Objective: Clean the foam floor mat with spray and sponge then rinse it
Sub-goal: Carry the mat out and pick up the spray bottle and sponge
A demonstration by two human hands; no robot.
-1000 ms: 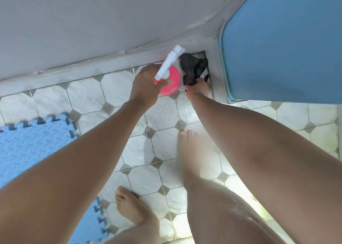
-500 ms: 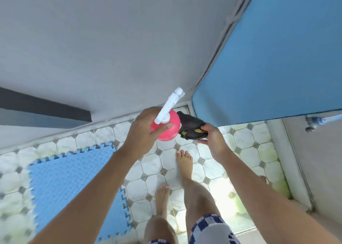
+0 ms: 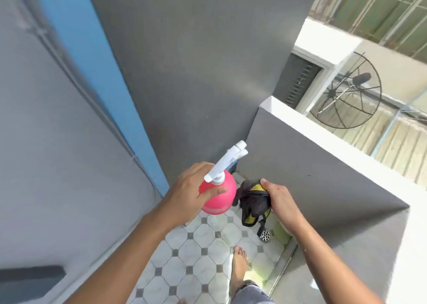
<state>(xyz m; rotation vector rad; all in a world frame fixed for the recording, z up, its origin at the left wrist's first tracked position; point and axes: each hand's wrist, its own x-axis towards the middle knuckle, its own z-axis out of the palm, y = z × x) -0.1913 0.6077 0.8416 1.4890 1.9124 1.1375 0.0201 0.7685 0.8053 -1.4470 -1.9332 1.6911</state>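
Gripping the pink spray bottle (image 3: 218,198), the left hand (image 3: 188,194) aims its long white head up-right. The right hand (image 3: 282,203) clutches a black-yellow sponge (image 3: 253,202).

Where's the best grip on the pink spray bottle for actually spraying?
Probably the narrow neck under the white trigger head, approached from the rear, opposite the nozzle, which points up and away. The pink spray bottle has a wide bulb body; the left hand only cups its shoulder.

A home's open balcony: tiled floor (image 3: 184,253), floor drain (image 3: 265,235), parapet wall (image 3: 323,176), satellite dish (image 3: 345,91) beyond.
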